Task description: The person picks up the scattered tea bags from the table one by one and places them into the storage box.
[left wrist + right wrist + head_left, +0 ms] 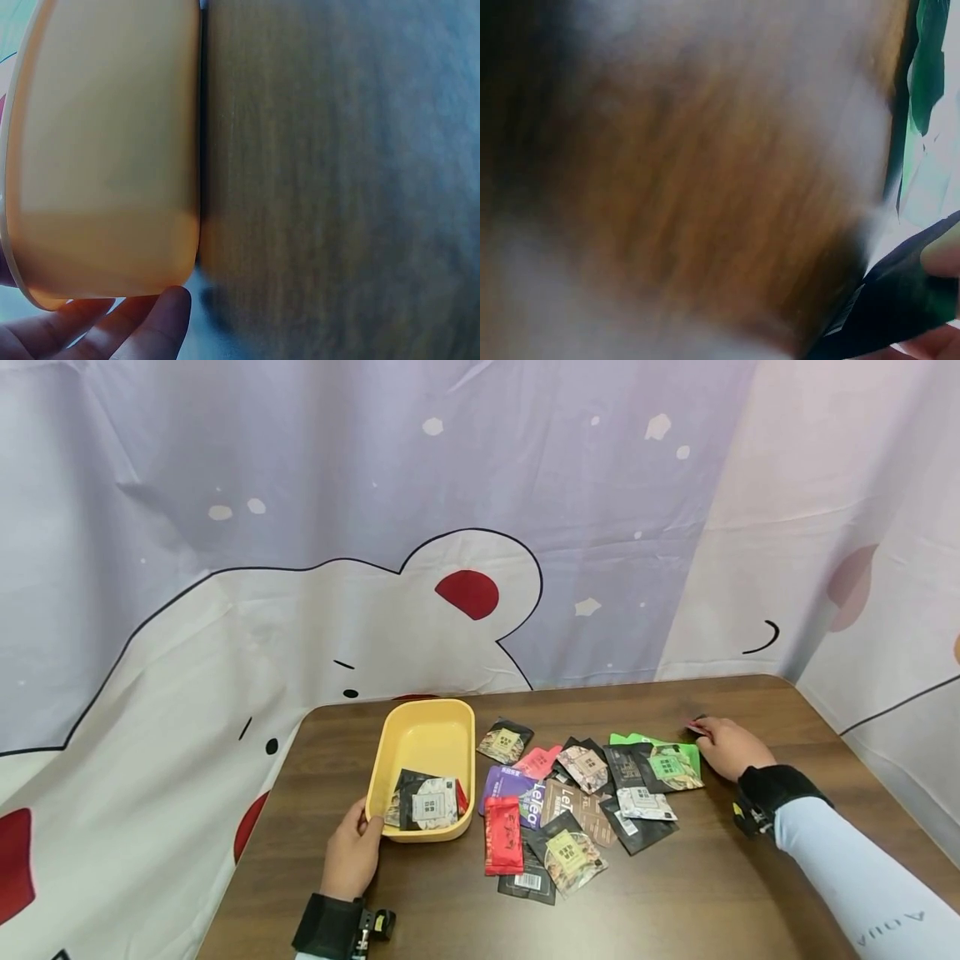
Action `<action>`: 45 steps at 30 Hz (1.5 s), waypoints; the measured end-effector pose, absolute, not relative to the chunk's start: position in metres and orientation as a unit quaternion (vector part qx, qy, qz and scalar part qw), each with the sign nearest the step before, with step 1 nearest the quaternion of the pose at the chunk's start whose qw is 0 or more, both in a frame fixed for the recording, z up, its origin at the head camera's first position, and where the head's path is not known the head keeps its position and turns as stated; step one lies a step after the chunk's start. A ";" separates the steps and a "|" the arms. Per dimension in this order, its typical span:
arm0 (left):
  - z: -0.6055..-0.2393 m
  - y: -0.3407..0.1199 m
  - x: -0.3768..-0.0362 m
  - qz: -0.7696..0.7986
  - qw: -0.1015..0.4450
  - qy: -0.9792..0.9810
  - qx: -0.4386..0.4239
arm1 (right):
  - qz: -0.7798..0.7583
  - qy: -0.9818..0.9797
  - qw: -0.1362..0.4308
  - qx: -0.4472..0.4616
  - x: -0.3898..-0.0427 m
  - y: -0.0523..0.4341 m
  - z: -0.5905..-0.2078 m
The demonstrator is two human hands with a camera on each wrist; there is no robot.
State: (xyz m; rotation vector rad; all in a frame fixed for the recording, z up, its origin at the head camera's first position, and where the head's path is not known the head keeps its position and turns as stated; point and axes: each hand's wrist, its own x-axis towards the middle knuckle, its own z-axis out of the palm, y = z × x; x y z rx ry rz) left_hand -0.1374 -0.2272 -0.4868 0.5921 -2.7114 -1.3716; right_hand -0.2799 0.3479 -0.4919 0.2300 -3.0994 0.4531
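Observation:
A yellow plastic basin stands at the left of the table, with several sachets in its near end. My left hand grips the basin at its near left corner; in the left wrist view, fingers lie against the wall of the basin. Far to the right, my right hand pinches a small dark sachet between thumb and fingers. In the head view most of that sachet is hidden. Just left of this hand lies a black sachet with a green label.
Between the hands many sachets lie loosely overlapped, among them a red packet, a purple packet, a brown packet and a bright green packet. A printed curtain hangs behind the brown wooden table.

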 end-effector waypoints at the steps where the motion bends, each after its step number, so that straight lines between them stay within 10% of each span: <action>1: -0.487 -0.227 -0.137 -0.443 0.023 -0.876 0.191 | 0.144 -0.987 0.004 0.073 -0.280 0.348 -0.492; 14: -0.488 -0.226 -0.138 -0.447 0.023 -0.873 0.195 | 0.183 -0.981 0.053 0.042 -0.277 0.322 -0.475; 45: -0.490 -0.227 -0.139 -0.458 0.015 -0.867 0.195 | 0.203 -0.905 0.119 0.354 -0.235 0.091 -0.430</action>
